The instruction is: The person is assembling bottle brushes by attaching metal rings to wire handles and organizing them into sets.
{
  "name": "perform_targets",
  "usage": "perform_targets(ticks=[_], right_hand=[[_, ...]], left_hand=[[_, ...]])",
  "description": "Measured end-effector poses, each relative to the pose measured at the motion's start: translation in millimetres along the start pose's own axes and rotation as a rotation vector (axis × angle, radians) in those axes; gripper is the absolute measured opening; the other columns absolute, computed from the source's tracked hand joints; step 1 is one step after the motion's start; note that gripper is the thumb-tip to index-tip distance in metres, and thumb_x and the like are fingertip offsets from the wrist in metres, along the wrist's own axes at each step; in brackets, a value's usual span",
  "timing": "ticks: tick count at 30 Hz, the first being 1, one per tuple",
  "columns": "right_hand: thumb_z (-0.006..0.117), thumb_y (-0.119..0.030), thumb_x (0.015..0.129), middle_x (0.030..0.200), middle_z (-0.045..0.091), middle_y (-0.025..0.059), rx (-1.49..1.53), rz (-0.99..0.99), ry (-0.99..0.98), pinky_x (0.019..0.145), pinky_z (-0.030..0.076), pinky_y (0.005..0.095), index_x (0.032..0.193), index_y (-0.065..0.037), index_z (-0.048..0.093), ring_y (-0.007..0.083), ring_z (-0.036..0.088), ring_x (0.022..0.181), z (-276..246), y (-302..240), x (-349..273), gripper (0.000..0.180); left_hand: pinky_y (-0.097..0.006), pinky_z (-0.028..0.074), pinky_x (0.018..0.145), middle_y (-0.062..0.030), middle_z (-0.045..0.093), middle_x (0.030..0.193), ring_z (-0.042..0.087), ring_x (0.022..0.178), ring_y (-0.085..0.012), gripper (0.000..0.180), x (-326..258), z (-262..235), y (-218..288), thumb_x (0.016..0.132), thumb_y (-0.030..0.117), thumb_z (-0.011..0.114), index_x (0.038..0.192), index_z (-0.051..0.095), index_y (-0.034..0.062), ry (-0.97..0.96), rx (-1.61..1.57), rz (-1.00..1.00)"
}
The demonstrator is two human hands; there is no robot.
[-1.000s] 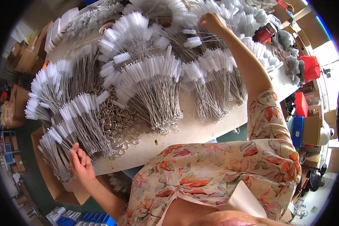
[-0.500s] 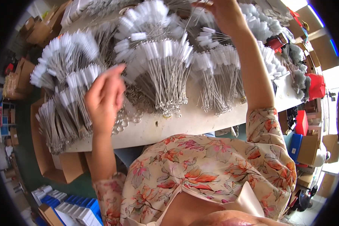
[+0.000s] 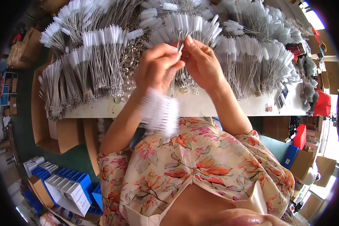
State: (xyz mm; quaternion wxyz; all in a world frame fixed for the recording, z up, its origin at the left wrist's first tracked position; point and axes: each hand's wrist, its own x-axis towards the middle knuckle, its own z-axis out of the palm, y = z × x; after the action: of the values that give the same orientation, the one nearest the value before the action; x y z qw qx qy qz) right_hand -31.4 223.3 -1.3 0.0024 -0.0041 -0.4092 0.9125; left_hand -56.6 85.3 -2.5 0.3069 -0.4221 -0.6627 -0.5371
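My left hand (image 3: 157,69) is closed round the wire stems of white-bristled wire brushes. Their bristle heads (image 3: 160,115), smeared by motion, hang below it towards my chest. Just beside it, my right hand (image 3: 205,63) has thumb and fingers pinched together at thin wire ends (image 3: 182,48) that rise from the left hand. Exactly what lies between the right fingertips is too small to make out. Behind both hands stands a thick bundle of similar brushes (image 3: 179,27), heads away from me; the hands hide much of its stems.
More brush bundles (image 3: 103,47) cover the white table (image 3: 199,107) left and right. Metal rings (image 3: 132,56) lie heaped between them. A small device (image 3: 281,97) is near the right end. A cardboard box (image 3: 58,132) and blue-and-white bins (image 3: 69,188) are at the lower left.
My right hand has come back from the far bundles to meet my left hand in the middle. The left hand has moved right and now holds brushes. The view has shifted.
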Motion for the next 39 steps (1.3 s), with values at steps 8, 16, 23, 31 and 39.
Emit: perform_targets(ticks=[8,16,23,31,39], right_hand=[[0.050,-0.017,0.091,0.071,0.055,-0.0018,-0.441,0.183,-0.129,0.055,0.036,0.0181,0.096,-0.002,0.058,0.0043,0.044,0.060,9.4,-16.2,-22.6,0.018],[0.056,-0.011,0.085,0.076,0.060,0.0066,-0.845,0.254,-0.443,0.065,0.046,0.0273,0.095,0.001,0.060,0.0139,0.058,0.071,25.0,12.0,-52.5,0.016],[0.055,-0.012,0.086,0.073,0.061,0.0005,-0.827,0.639,-0.346,0.053,0.045,0.0201,0.090,-0.002,0.063,0.0056,0.056,0.063,15.9,-7.9,-62.9,0.014],[0.054,-0.007,0.079,0.077,0.060,0.0074,-2.303,0.054,-0.440,0.057,0.048,0.0367,0.076,-0.007,0.061,0.0242,0.061,0.066,-53.5,17.7,-99.6,0.008],[0.060,-0.002,0.080,0.074,0.062,0.0126,-1.384,-0.218,-0.119,0.056,0.048,0.0278,0.086,0.002,0.063,0.0194,0.060,0.062,-5.6,12.2,-62.3,0.008]], left_hand=[[-0.033,0.046,0.078,-0.0133,0.046,0.118,0.052,0.096,-0.0211,0.063,-7.5,-69.2,-10.6,0.070,0.023,0.075,0.121,0.046,0.0013,-0.004,-0.001,-0.131],[-0.032,0.046,0.078,-0.0134,0.048,0.119,0.049,0.106,-0.0235,0.070,-50.5,-60.8,13.3,0.067,0.035,0.077,0.122,0.047,0.0052,-0.471,-0.605,-0.538],[-0.030,0.046,0.068,-0.0068,0.060,0.078,0.058,0.072,-0.0215,0.017,-40.0,-63.2,23.0,0.072,0.012,0.071,0.083,0.060,0.0052,-0.496,-0.260,-0.153],[-0.034,0.035,0.062,-0.0002,0.059,0.063,0.056,0.065,-0.0198,0.017,-42.1,-74.6,-82.1,0.077,0.024,0.066,0.072,0.058,0.0096,-0.592,0.824,-0.257],[-0.034,0.034,0.063,-0.0009,0.061,0.069,0.056,0.068,-0.0203,0.013,-43.1,-77.3,-85.2,0.078,0.022,0.064,0.073,0.060,0.0108,-0.615,0.832,-0.266]])
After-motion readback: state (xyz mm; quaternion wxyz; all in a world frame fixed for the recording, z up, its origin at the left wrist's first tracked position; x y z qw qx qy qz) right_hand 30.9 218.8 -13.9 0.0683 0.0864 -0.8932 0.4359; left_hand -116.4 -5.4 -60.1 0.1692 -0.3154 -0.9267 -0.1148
